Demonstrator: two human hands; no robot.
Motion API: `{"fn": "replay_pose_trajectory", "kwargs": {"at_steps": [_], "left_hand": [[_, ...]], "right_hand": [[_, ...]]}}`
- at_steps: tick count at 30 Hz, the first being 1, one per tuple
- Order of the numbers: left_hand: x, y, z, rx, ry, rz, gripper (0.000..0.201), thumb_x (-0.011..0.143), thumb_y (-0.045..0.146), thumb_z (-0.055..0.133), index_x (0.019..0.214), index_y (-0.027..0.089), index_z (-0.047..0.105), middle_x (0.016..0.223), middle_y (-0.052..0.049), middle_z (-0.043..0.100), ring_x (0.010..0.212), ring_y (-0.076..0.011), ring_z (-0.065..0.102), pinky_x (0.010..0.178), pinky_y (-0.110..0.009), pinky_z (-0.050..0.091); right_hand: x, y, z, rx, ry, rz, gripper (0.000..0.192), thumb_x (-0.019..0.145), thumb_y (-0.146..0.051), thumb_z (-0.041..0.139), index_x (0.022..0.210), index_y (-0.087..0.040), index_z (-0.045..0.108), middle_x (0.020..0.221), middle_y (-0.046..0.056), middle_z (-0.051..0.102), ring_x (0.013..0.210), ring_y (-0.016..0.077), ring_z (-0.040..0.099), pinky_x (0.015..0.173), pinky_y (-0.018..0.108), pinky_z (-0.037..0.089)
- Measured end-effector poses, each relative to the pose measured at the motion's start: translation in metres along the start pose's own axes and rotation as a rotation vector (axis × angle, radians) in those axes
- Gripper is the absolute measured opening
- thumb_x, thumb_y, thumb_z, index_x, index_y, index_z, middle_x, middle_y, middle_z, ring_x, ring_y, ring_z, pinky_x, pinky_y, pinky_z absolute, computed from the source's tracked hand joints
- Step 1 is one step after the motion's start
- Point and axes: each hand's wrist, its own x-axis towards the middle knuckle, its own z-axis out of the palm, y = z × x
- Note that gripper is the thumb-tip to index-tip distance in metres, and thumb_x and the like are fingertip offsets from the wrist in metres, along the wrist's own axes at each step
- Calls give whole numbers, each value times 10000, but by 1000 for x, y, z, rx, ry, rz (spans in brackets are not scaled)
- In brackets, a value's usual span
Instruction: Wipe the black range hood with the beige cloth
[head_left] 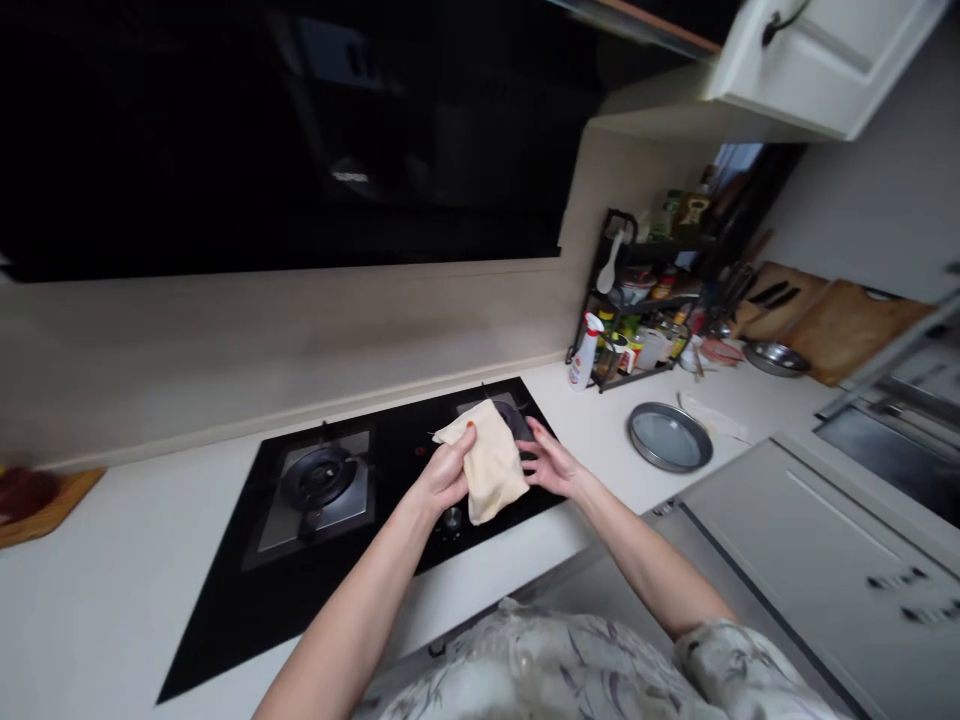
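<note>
A folded cream-coloured cloth (pixel 491 465) is held up over the right part of the black gas hob (pixel 397 440). My left hand (pixel 448 468) grips its left side, thumb on top and the other fingers out of sight beneath. Just right of the cloth is my right hand (pixel 551 460), its fingers spread apart; the fingertips come close to the cloth's right edge, and whether they touch it I cannot tell. The cloth partly covers the right burner (pixel 512 418). Below my left hand a control knob (pixel 452 520) shows on the hob's front.
Left of my hands is the other burner (pixel 319 478). A round metal pan (pixel 670 437) stands on the white counter at right. Behind it are a spray bottle (pixel 585 352), a black spice rack (pixel 637 310) and cutting boards (pixel 847 325). The dark range hood (pixel 300 150) overhangs the hob.
</note>
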Motion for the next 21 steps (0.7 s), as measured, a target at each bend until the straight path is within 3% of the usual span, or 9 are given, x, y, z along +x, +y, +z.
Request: {"fn": "replay_pose_trajectory", "kwargs": {"at_steps": [2, 4, 6, 8, 11, 15, 18, 21], "left_hand": [[5, -16, 4, 48, 16, -90, 313, 998, 237, 663, 1279, 99, 678, 1138, -187, 775, 1066, -319, 768, 1031, -429, 605], [12, -32, 9, 81, 29, -165, 239, 1006, 242, 648, 1182, 92, 709, 1079, -183, 785, 1017, -317, 779, 982, -422, 628], [20, -47, 13, 101, 39, -222, 223, 1021, 241, 619, 1154, 88, 713, 1043, -181, 789, 1002, -315, 783, 957, -416, 637], [30, -60, 17, 120, 60, -276, 244, 1027, 217, 596, 1206, 85, 697, 1031, -183, 791, 1003, -315, 784, 952, -418, 639], [46, -81, 23, 150, 97, -330, 302, 1017, 149, 575, 1300, 73, 646, 1027, -188, 791, 968, -302, 791, 944, -411, 641], [76, -116, 44, 194, 27, -363, 274, 1025, 130, 542, 1281, 65, 615, 1023, -194, 785, 897, -269, 799, 888, -378, 654], [116, -146, 78, 282, -7, -372, 227, 1033, 147, 535, 1233, 71, 614, 973, -175, 779, 790, -236, 791, 784, -345, 663], [171, -180, 124, 329, -13, -327, 218, 1016, 118, 542, 1218, 70, 610, 961, -155, 767, 761, -206, 774, 755, -309, 652]], "right_hand": [[-7, 25, 3, 38, -137, 37, 816, 680, -513, 917, 1366, -258, 558, 1118, 63, 736, 943, 244, 743, 892, 430, 592], [-13, 43, 0, 57, -189, 77, 783, 629, -579, 941, 1219, -156, 651, 1064, 117, 752, 1003, 277, 735, 915, 403, 588], [-21, 48, -14, 41, -117, 54, 733, 596, -609, 953, 1078, -122, 693, 975, 123, 760, 959, 282, 740, 878, 382, 592], [-32, 39, -38, -2, 55, -53, 669, 568, -580, 973, 979, -123, 708, 889, 96, 758, 855, 247, 737, 807, 340, 588], [-53, 7, -85, -28, 308, -223, 637, 492, -548, 998, 871, -126, 708, 798, 60, 742, 737, 183, 695, 724, 273, 555], [-69, -50, -151, -57, 442, -393, 632, 441, -568, 989, 773, -151, 648, 719, 27, 698, 648, 140, 619, 655, 243, 506], [-69, -91, -204, -229, 568, -478, 661, 491, -695, 893, 783, -169, 621, 736, 28, 686, 651, 146, 606, 657, 257, 503], [-61, -127, -262, -409, 672, -520, 662, 562, -788, 759, 768, -183, 587, 719, 17, 660, 641, 147, 589, 642, 260, 490]]}}
